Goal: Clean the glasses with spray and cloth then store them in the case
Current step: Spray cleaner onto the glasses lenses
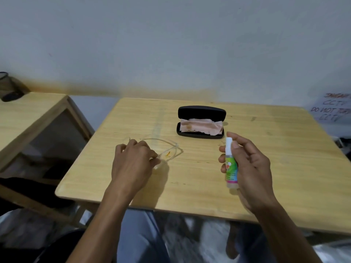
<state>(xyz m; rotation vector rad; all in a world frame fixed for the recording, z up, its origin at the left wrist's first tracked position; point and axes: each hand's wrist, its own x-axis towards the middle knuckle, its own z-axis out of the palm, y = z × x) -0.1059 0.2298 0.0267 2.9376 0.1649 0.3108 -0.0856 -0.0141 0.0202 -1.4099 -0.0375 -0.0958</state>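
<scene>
Clear-framed glasses (167, 150) lie on the wooden table (199, 179), with an orange smear on one lens. My left hand (133, 160) covers their left part and grips the frame. My right hand (248, 164) holds a small spray bottle (230, 164) upright above the table, to the right of the glasses; the bottle has a white nozzle and a green label, and my index finger rests on its top. Behind them stands an open black glasses case (201, 123) with a pink cloth (201, 125) lying inside it.
A second wooden table (28, 118) stands to the left with a dark cup (7, 86) on it. A gap separates the two tables. A white wall runs behind, and a handwritten paper sign (334, 109) is at the far right.
</scene>
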